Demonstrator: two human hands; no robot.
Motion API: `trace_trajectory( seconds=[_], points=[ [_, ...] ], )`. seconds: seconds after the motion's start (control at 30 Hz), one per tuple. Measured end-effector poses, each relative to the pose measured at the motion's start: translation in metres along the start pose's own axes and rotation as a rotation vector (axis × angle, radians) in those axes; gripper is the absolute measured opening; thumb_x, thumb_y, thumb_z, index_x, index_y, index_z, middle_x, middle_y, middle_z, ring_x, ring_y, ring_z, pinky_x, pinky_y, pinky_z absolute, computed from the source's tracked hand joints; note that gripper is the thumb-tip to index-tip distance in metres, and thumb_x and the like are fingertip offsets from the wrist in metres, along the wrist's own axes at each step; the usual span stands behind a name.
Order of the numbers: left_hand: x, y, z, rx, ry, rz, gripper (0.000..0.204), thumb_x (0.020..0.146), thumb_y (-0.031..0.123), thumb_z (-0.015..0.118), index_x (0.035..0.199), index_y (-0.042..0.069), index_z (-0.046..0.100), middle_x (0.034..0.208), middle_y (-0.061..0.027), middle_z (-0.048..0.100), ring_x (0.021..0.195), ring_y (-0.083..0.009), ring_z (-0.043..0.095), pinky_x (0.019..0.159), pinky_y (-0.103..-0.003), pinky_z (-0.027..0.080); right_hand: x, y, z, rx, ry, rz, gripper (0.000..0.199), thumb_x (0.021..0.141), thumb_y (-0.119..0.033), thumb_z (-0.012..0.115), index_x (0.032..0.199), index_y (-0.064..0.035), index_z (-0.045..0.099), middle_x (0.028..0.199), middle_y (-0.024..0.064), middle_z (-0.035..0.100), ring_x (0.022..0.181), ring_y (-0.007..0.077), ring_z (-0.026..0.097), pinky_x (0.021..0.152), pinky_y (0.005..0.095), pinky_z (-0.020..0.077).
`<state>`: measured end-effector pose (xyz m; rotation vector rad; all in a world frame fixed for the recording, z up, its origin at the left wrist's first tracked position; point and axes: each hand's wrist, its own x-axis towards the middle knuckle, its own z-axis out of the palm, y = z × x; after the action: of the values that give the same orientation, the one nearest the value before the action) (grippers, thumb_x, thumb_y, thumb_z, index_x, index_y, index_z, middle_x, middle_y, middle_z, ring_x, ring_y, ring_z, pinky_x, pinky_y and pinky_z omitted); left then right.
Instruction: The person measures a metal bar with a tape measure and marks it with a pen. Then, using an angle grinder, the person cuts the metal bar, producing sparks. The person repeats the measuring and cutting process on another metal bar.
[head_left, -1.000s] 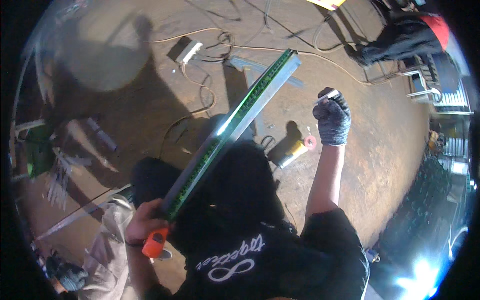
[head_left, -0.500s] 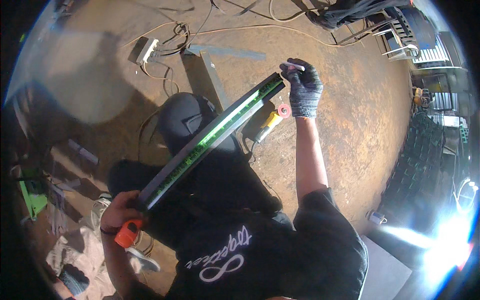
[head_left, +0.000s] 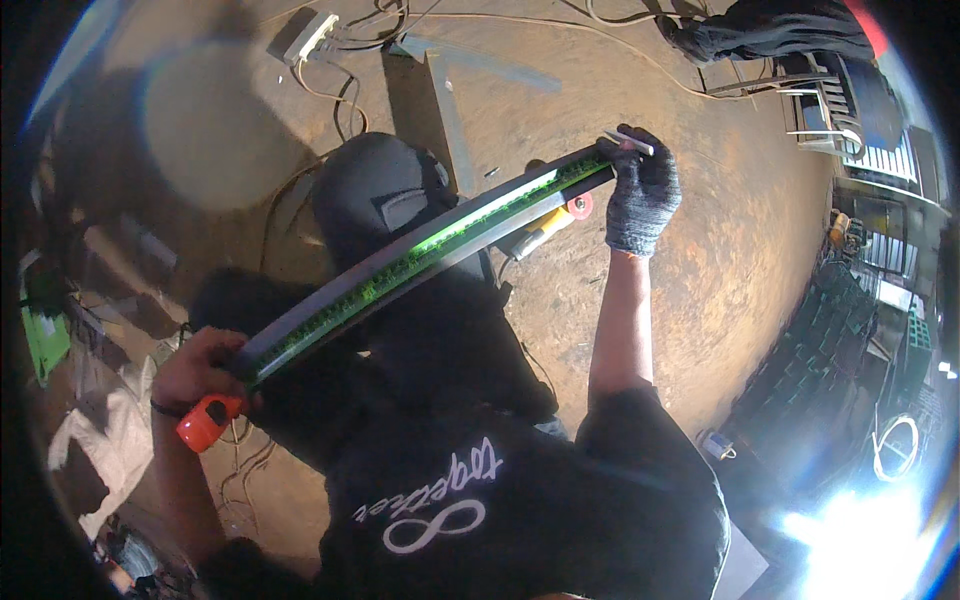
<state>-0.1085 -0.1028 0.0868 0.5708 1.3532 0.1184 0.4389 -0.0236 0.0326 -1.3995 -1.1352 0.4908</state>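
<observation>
Your left hand (head_left: 205, 366), bare: gripping one end of a long green-striped bar (head_left: 395, 265) slanting over your legs, with an orange tape measure (head_left: 206, 425); your right hand (head_left: 645, 195), gloved: pinching a white stick (head_left: 634, 144) at the bar's other end. On the floor (head_left: 720, 270) beyond: one yellow grinder (head_left: 543, 233), one white power strip (head_left: 311, 39).

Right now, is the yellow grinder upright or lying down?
Lying down: the yellow grinder stretches along the floor, its red disc toward the gloved right hand.
</observation>
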Motion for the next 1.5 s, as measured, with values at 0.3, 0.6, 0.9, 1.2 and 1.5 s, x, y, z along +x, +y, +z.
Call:
trace_trajectory(
  seconds=[0.3, 0.6, 0.9, 1.2, 1.5],
  points=[
    [0.004, 0.014, -0.013, 0.079, -0.138, -0.037, 0.062, 0.062, -0.009, 0.069, 0.123, -0.007, 0.057, 0.101, -0.0198, 0.069, 0.083, -0.0314, 0.072, 0.076, -0.042, 0.060, 0.018, -0.021, -0.021, 0.253, 0.121, 0.103, 0.024, 0.097, -0.010, 0.064, 0.116, 0.0030, 0.061, 0.108, 0.0199, 0.069, 0.085, 0.0267, 0.072, 0.072, 0.0369, 0.0616],
    [-0.006, -0.001, -0.017, 0.106, -0.125, 0.056, 0.059, 0.064, -0.009, 0.065, 0.123, -0.006, 0.057, 0.101, -0.0193, 0.069, 0.083, -0.0305, 0.072, 0.075, -0.042, 0.059, 0.040, -0.036, -0.028, 0.603, -0.091, 0.359, 0.042, 0.096, -0.005, 0.061, 0.137, -0.0022, 0.052, 0.110, 0.0185, 0.065, 0.080, 0.0199, 0.061, 0.068, 0.0347, 0.0485],
    [-0.006, 0.048, 0.001, 0.206, -0.239, -0.003, 0.053, 0.069, -0.002, 0.064, 0.121, -0.006, 0.061, 0.097, -0.0189, 0.071, 0.080, -0.0223, 0.072, 0.068, -0.034, 0.059, 0.012, -0.055, 0.018, 0.953, -0.549, 0.560, 0.049, 0.094, -0.007, 0.061, 0.141, -0.0021, 0.049, 0.114, 0.0172, 0.065, 0.080, 0.0167, 0.059, 0.071, 0.0312, 0.0504],
    [-0.009, 0.077, 0.036, 0.316, -0.259, 0.121, 0.044, 0.069, 0.004, 0.065, 0.112, -0.009, 0.064, 0.082, -0.0134, 0.072, 0.070, -0.0200, 0.071, 0.063, -0.031, 0.057, -0.018, -0.111, 0.087, 0.385, -0.625, 0.486, 0.043, 0.094, -0.022, 0.070, 0.130, -0.0037, 0.055, 0.119, 0.0157, 0.067, 0.074, 0.0120, 0.061, 0.058, 0.0235, 0.0475],
    [-0.022, 0.097, 0.054, 0.348, -0.133, 0.104, 0.049, 0.070, 0.009, 0.068, 0.116, -0.006, 0.065, 0.091, -0.0129, 0.071, 0.078, -0.0207, 0.071, 0.067, -0.031, 0.058, -0.039, -0.163, 0.143, 0.033, -0.974, 0.086, 0.029, 0.091, -0.023, 0.074, 0.109, -0.0016, 0.065, 0.093, 0.0101, 0.070, 0.084, 0.0172, 0.069, 0.078, 0.0312, 0.0561]
  ],
)
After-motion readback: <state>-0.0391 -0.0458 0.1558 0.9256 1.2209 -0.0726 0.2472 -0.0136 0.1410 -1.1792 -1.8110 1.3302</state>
